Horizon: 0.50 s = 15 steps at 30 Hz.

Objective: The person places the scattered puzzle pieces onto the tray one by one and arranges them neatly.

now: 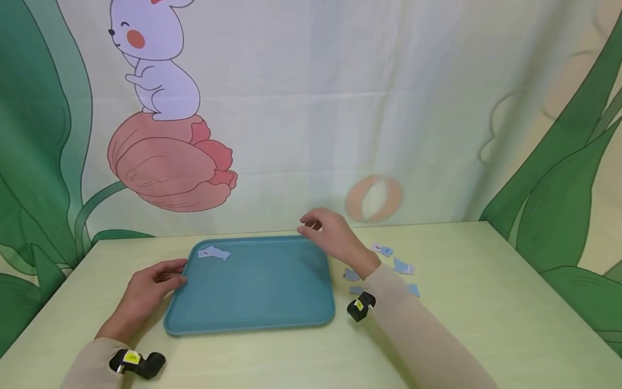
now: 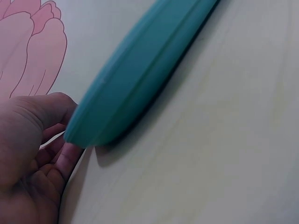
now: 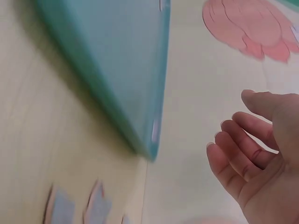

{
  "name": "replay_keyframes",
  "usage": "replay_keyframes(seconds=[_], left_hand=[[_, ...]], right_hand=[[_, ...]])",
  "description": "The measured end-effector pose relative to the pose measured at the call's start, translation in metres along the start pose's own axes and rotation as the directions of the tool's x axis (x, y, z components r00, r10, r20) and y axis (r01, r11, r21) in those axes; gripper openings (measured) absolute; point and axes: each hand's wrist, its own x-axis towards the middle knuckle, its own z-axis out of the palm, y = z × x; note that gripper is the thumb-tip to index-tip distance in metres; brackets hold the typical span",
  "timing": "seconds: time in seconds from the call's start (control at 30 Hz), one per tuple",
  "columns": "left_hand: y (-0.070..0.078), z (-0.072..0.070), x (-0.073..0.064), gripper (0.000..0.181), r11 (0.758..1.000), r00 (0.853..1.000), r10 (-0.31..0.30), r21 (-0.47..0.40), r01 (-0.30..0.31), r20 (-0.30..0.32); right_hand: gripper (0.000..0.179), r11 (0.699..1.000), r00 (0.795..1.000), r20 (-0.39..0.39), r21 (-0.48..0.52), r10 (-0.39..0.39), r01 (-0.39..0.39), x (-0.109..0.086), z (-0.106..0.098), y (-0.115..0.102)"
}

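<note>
A blue-green rectangular tray [image 1: 257, 286] lies in the middle of the table in the head view. At its left edge my left hand [image 1: 150, 286] holds the rim; in the left wrist view the fingers [image 2: 70, 156] reach beneath the tray's corner. One pale blue, irregularly cut puzzle piece [image 1: 214, 253] lies in the tray's far left corner. Over the far right corner hovers my right hand [image 1: 332, 235], with nothing in it and its fingers loosely bent, as the right wrist view also shows.
Several more small blue and grey pieces, among them a two-tone piece [image 1: 403, 267] and a speckled piece [image 1: 351, 275], lie on the pale table [image 1: 486, 302] right of the tray, partly behind the right forearm. A printed curtain [image 1: 291, 135] hangs behind the table's far edge.
</note>
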Motion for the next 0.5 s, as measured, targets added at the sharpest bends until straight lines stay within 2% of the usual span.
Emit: replay_keyframes(seconds=[0.27, 0.5], left_hand=[[0.002, -0.002, 0.0, 0.053, 1.0, 1.0, 0.005, 0.006, -0.005, 0.001], [0.004, -0.001, -0.002, 0.052, 1.0, 1.0, 0.01, 0.006, -0.01, 0.001]], right_hand=[[0.029, 0.999, 0.997, -0.057, 0.003, 0.043, -0.042, -0.024, -0.028, 0.021], [0.031, 0.995, 0.993, -0.066, -0.02, 0.095, -0.096, -0.037, -0.047, 0.039]])
